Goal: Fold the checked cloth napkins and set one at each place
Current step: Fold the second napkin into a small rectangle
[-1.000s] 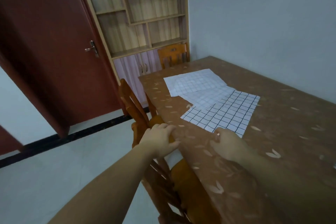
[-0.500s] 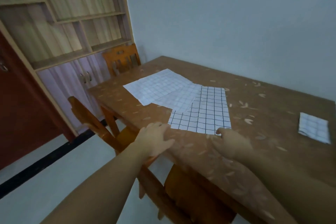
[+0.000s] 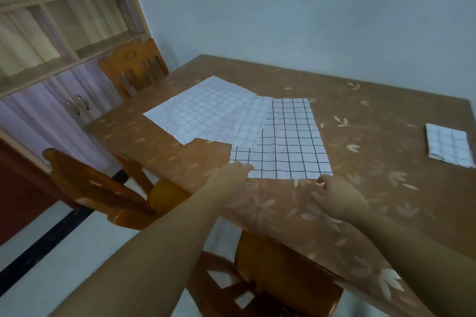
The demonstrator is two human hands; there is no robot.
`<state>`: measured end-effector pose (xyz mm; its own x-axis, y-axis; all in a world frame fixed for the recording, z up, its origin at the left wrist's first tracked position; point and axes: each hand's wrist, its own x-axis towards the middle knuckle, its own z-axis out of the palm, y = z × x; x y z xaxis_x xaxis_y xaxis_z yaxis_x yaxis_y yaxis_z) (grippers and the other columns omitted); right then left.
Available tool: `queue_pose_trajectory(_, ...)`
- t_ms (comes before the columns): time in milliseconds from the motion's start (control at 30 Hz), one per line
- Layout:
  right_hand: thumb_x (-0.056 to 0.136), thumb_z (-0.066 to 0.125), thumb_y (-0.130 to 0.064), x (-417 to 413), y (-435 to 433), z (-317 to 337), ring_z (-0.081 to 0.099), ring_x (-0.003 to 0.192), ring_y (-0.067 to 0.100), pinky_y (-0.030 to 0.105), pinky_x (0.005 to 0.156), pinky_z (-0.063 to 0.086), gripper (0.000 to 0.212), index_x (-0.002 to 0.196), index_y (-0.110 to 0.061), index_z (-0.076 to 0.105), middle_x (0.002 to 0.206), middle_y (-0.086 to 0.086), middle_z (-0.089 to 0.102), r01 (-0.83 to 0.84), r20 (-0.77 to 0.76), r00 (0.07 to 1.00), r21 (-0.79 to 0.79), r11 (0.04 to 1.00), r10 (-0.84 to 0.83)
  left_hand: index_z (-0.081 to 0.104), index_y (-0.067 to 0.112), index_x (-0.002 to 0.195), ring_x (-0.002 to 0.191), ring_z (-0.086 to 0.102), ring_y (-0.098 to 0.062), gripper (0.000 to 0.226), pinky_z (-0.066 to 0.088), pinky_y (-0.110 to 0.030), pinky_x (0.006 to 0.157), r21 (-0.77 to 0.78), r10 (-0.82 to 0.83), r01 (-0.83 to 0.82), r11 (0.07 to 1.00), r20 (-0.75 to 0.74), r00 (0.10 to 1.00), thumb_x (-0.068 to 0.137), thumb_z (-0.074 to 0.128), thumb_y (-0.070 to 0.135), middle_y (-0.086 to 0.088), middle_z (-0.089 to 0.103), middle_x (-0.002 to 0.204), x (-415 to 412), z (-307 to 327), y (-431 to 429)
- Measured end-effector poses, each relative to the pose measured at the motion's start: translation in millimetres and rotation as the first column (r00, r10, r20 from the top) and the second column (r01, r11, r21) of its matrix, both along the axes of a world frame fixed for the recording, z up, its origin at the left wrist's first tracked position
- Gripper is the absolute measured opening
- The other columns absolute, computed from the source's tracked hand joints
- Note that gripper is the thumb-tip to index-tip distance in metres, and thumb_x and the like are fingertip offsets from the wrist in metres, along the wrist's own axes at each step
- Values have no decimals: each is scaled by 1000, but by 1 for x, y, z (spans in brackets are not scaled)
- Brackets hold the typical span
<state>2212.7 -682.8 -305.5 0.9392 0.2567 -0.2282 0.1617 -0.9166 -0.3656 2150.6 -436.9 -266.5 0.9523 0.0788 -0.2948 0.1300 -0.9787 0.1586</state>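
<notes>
Three checked napkins lie flat and overlapping on the brown table (image 3: 373, 116). The nearest, a dark-lined napkin (image 3: 291, 141), is on top, over a paler napkin (image 3: 244, 123) and a far napkin (image 3: 203, 108). My left hand (image 3: 231, 172) reaches over the table edge, with its fingertips resting on the dark-lined napkin's near left corner. My right hand (image 3: 337, 195) is curled, thumb and fingers pinched at the near right corner. A folded napkin (image 3: 448, 147) lies at the table's right side.
A wooden chair (image 3: 98, 188) stands at the table's near left edge, partly under my left arm. Another chair (image 3: 134, 67) is at the far end, in front of a shelf cabinet (image 3: 51, 33). A pale wall runs behind the table.
My left hand has come off the chair edge onto the napkin's near left corner. The view has swung right, bringing the folded napkin into sight. My right hand has stayed at its corner.
</notes>
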Motion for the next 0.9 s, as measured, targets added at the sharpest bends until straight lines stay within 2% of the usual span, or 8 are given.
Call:
queue_pose_trajectory(167, 84, 48, -41, 34, 10, -42, 58, 93, 22, 41, 79, 52, 34, 109, -19, 55, 112, 4, 58, -30, -73, 997, -13, 999, 29, 39, 28, 145, 135, 41, -24, 53, 36, -44, 107, -17, 7, -8, 1000, -68, 998, 98, 39, 52, -1, 44, 148, 35, -41, 5)
queue_pose_trajectory(267, 86, 47, -49, 41, 14, -63, 54, 115, 25, 46, 89, 49, 47, 127, -25, 51, 135, 1, 48, -16, -80, 997, -44, 999, 13, 44, 25, 140, 133, 43, -24, 54, 37, -41, 104, -28, -41, 37, 999, -139, 989, 97, 33, 57, -2, 46, 145, 47, -68, 2)
queue_pose_trajectory(367, 93, 44, -46, 51, 21, -78, 17, 146, 26, 51, 111, 24, 60, 148, -30, 26, 161, 5, 10, -91, -37, 996, -166, 982, 86, 19, 34, 152, 149, 12, -30, 65, 20, -51, 117, 5, -74, 78, 997, -264, 962, 96, 27, 65, -10, 9, 163, 64, -93, 1)
queue_pose_trajectory(467, 94, 35, -57, 59, 30, -95, -7, 149, 26, 53, 117, 8, 67, 151, -37, 7, 162, 8, -9, -135, -71, 990, -228, 964, 122, -5, 38, 154, 149, -14, -31, 77, -1, -54, 119, 49, -75, 96, 994, -329, 941, 90, 18, 75, -14, -13, 162, 77, -115, -1)
queue_pose_trajectory(567, 92, 24, -68, 64, 37, -113, -8, 149, 25, 56, 117, 4, 72, 152, -36, 2, 162, 8, -8, -141, -108, 987, -253, 957, 118, -13, 32, 153, 148, -19, -29, 86, -5, -55, 119, 50, -46, 67, 997, -336, 941, 87, 14, 79, -13, -17, 161, 84, -130, -5)
queue_pose_trajectory(733, 93, 18, -66, 67, 42, -118, -2, 150, 20, 55, 117, 4, 77, 154, -20, 5, 163, 1, -2, -133, -29, 991, -301, 944, 130, -14, 15, 154, 148, -20, -21, 98, -2, -56, 119, 54, -22, 40, 998, -298, 954, 86, 15, 79, -6, -21, 161, 89, -141, -7)
queue_pose_trajectory(833, 96, 24, -58, 70, 43, -115, 11, 148, 18, 52, 113, 7, 67, 150, -18, 23, 160, -1, 18, -109, 29, 992, -290, 951, 123, -9, 13, 155, 149, -17, -18, 96, 0, -55, 119, 60, -25, 41, 997, -243, 970, 88, 16, 77, -3, -17, 162, 88, -146, -5)
queue_pose_trajectory(900, 97, 30, -44, 72, 40, -113, 27, 140, 15, 49, 110, 11, 47, 134, -19, 43, 145, -4, 42, -117, 123, 980, -270, 956, 155, -4, 14, 156, 149, -14, -17, 91, 0, -54, 120, 54, -45, 58, 997, -216, 975, 91, 17, 73, -2, -12, 163, 87, -144, -2)
